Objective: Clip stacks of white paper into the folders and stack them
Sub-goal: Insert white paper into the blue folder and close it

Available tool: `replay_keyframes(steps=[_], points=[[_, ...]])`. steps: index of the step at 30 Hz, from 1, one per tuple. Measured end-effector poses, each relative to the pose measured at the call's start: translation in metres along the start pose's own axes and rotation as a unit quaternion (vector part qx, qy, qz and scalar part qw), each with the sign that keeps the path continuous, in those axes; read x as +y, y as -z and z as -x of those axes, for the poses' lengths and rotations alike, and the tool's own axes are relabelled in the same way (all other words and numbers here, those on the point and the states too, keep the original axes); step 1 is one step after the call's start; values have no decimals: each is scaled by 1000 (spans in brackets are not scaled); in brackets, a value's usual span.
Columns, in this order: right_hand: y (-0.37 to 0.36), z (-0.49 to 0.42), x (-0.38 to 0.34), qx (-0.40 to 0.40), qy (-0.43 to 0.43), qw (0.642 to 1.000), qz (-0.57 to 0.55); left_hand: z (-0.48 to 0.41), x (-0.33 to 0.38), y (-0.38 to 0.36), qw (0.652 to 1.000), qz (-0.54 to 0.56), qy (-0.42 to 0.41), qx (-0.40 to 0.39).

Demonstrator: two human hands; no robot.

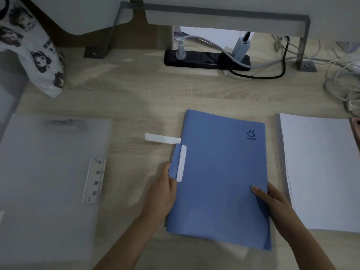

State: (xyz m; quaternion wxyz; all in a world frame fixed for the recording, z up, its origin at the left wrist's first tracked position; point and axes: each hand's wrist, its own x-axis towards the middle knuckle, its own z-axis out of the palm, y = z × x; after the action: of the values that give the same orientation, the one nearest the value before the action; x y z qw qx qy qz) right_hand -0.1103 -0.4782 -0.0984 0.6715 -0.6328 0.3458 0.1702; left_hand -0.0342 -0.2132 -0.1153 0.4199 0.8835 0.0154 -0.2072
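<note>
**Blue folder held shut at both edges**

We hold the closed blue folder (pixel 222 178) flat on the counter (pixel 136 98), between the translucent folder (pixel 48 172) and the white paper stack (pixel 319 168). Our left hand (pixel 163 193) pinches the spine by its white label strip (pixel 181 165), fingers pressed together; our right hand (pixel 272 199) pinches the opposite edge, thumb on top. If we lift unevenly, the cover may gape, spilling any sheets, or nudge the paper stack askew.

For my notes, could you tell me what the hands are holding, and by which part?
Both hold the closed blue folder: the left hand at its spine edge, the right hand at its opening edge, thumb on the cover.
</note>
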Motion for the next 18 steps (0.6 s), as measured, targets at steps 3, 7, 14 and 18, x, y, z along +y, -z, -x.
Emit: replay_keyframes(steps=[3, 7, 14, 18], points=[[0, 1, -1, -1, -5, 1000, -15, -3, 2, 3, 985, 149, 85, -31], [2, -2, 0, 3, -9, 1000, -9, -14, 6, 10, 912, 334, 207, -119], [2, -2, 1, 9, -8, 1000, -25, -25, 19, -5, 954, 252, 140, -81], [-1, -2, 3, 37, -18, 998, -44, -24, 19, -13, 958, 240, 147, -53]])
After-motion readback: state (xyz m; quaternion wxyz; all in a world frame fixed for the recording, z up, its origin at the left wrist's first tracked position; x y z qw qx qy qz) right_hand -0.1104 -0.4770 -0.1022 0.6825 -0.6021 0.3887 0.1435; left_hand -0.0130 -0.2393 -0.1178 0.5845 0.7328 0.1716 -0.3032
